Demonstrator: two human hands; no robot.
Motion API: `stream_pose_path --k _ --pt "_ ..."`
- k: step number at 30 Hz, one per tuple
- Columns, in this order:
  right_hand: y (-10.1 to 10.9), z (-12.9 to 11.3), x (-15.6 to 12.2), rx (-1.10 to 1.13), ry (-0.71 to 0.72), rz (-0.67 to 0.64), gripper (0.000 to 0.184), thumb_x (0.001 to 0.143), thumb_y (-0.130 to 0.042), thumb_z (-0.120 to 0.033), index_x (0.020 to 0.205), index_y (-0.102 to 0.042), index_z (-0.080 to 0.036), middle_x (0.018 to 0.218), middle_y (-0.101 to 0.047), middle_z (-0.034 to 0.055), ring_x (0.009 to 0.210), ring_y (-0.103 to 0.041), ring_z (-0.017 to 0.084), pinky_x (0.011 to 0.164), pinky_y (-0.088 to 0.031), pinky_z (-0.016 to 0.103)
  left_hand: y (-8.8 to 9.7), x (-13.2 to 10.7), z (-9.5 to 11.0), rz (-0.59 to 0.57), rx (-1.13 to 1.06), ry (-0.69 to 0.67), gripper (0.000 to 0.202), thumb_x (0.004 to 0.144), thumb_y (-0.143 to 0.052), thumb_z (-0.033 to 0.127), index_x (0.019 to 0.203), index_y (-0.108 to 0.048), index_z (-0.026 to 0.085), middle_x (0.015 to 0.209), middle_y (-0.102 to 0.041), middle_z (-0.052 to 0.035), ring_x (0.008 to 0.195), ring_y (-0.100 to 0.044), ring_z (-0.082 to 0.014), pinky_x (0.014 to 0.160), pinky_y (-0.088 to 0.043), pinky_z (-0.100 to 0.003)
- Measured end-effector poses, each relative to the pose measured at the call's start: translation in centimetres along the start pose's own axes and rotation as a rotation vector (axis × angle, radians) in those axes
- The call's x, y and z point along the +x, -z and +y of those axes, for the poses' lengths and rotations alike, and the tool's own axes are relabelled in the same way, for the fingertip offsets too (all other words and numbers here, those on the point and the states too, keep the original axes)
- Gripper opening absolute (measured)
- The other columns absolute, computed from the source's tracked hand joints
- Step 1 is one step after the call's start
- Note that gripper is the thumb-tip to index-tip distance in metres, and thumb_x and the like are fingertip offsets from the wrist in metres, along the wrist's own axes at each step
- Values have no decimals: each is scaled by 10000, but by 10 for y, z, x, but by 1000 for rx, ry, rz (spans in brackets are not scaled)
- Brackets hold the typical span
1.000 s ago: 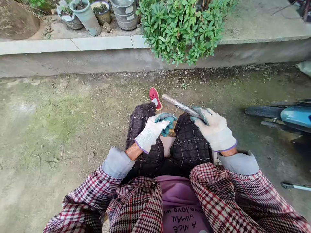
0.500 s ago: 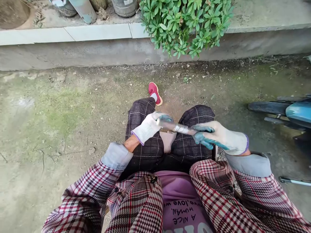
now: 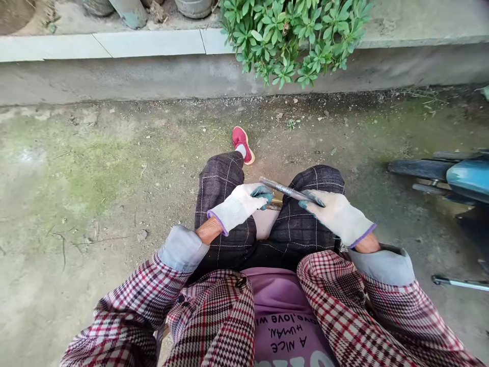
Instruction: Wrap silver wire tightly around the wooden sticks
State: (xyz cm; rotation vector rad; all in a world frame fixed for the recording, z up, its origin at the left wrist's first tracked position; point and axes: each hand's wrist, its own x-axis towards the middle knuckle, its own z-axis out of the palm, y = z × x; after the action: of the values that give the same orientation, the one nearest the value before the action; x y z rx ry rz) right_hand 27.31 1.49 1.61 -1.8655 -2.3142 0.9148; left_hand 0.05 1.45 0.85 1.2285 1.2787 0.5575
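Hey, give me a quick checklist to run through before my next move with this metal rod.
1. Right hand grip on metal rod: ok, fingers closed round its near end.
2. Left hand grip: cannot tell; fingertips curl just under the rod's far end.
3. Both hands gloved: ok.
4. Rod clear of the ground: ok, held above the knees.
5. Scooter out of the way: ok, well off to the right.

Outdoor home yard, mossy concrete ground (image 3: 95, 173), raised tiled ledge (image 3: 114, 45), leafy green plant (image 3: 290, 35), plant pots (image 3: 130, 10), parked scooter (image 3: 458, 176) at right
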Motion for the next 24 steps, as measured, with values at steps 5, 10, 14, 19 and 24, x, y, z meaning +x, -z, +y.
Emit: stream_pose_path --k 5,10,14,19,24 --pt "8 -7 -9 392 -100 38 423 930 -643 -505 1190 -778 -199 842 -771 46 717 -700 215 645 -561 311 -1 2 3 -44 -300 42 130 761 -692 208 845 -742 124 748 -703 -18 648 -609 -110 650 -522 -242" --pt "8 -7 -16 839 -152 -132 500 875 -735 -585 1115 -756 -147 645 -629 -11 481 -482 107 433 -415 243 1 7 -5 -45 -248 6 100 767 -729 201 831 -762 131 824 -763 -49 767 -674 -152 766 -567 -272" --pt "16 -5 -16 846 -54 -379 477 864 -749 -576 1031 -771 -129 677 -672 21 478 -506 108 427 -433 247 9 13 -16 -45 -119 25 123 788 -715 206 877 -761 135 781 -753 -38 720 -660 -159 724 -558 -282" --pt "18 -1 -12 530 105 -577 394 856 -747 -510 1077 -819 -192 786 -749 26 634 -623 164 554 -517 269 21 9 -15 -129 205 -146 154 833 -668 249 892 -772 152 903 -773 -40 845 -685 -177 835 -532 -291" --pt "1 8 -7 222 64 -323 290 921 -625 -412 1066 -820 -255 916 -806 31 783 -706 224 734 -561 333 19 5 -8 -85 420 -157 200 861 -633 298 897 -779 164 841 -755 -25 773 -655 -172 758 -499 -281"
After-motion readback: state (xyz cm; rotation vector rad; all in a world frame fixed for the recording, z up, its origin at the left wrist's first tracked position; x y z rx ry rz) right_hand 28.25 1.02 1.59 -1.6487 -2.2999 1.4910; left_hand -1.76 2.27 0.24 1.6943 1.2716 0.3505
